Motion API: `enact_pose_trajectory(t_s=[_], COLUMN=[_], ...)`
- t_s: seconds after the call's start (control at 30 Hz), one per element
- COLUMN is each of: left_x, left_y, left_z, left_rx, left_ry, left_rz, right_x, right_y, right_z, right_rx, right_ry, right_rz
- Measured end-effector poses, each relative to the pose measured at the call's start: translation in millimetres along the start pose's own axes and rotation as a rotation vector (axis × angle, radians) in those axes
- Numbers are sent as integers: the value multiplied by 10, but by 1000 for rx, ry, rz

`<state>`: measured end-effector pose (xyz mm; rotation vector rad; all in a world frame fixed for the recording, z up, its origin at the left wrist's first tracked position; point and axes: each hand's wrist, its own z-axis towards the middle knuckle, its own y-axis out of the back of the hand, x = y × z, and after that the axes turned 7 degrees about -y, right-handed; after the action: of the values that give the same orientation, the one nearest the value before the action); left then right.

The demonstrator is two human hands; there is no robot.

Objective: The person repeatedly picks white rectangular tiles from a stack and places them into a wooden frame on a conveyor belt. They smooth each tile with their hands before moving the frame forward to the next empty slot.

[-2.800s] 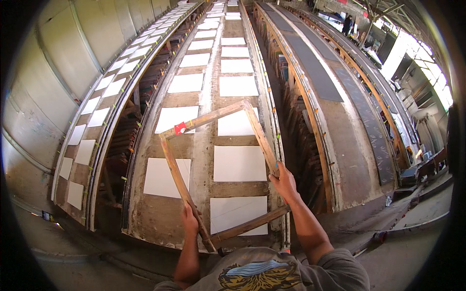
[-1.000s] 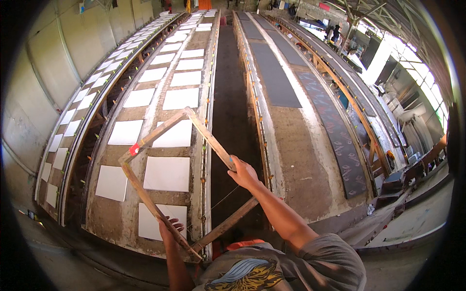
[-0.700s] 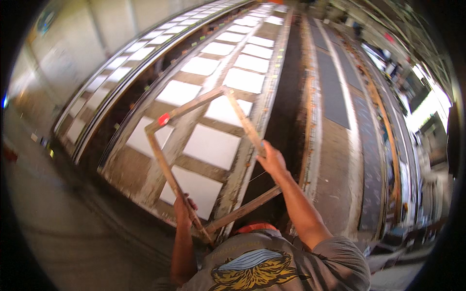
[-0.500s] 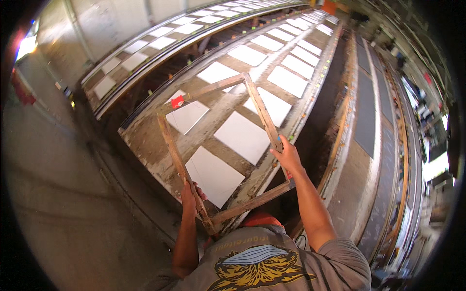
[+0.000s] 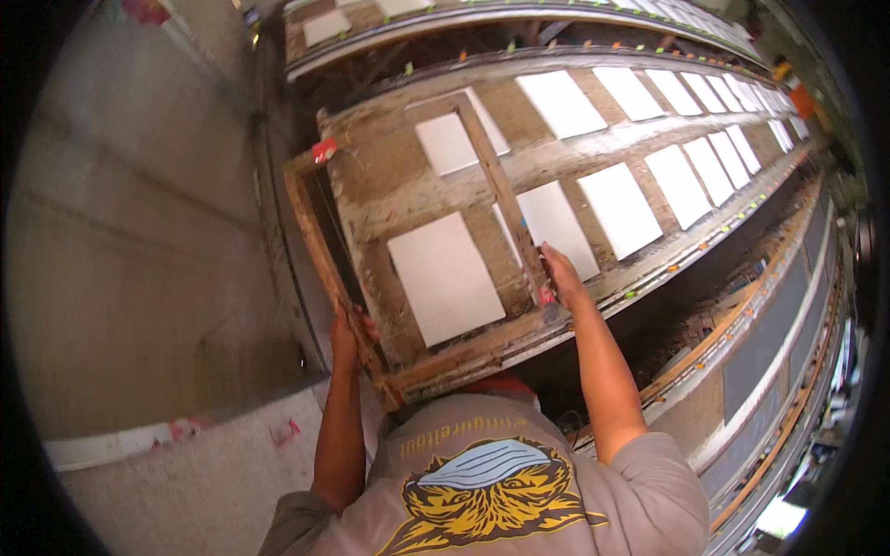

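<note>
A large rectangular wooden frame (image 5: 496, 181) is held with both hands over the near end of a long table (image 5: 366, 190). My left hand (image 5: 348, 335) is wrapped round its left bar, low down near the corner. On the right bar, my right hand (image 5: 562, 276) grips just above the lower right corner. Red tape (image 5: 324, 150) marks the far left corner. Through the frame's opening shows a white sheet (image 5: 445, 278) lying on the brown tabletop; I cannot tell whether mesh fills the opening. The frame's far bar is blurred.
Several white sheets (image 5: 619, 208) lie in two rows along the table. Small coloured clips (image 5: 674, 268) line its edge rail. Another table with dark panels (image 5: 756, 366) runs to the right, beyond a dark gap. Concrete floor (image 5: 148, 250) spreads to the left.
My view has swung left, so the tables now run more across the picture. Both hands still grip the frame, which has shifted toward the table's near left end.
</note>
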<state>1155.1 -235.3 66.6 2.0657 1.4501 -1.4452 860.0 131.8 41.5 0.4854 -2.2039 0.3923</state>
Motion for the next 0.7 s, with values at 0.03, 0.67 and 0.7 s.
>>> enact_pose_trajectory(t_s=[0.03, 0.67, 0.7], left_x=[36, 244, 296], left_y=[39, 228, 227], left_z=[-21, -258, -257], left_rx=[-3, -151, -107], left_ry=[-37, -92, -147], left_rz=[12, -166, -137], right_x=[-161, 126, 198], right_y=[-14, 518, 457], right_z=[131, 166, 126], right_rx=[-14, -847, -796], right_ry=[79, -55, -90], right_rz=[-83, -1191, -1199])
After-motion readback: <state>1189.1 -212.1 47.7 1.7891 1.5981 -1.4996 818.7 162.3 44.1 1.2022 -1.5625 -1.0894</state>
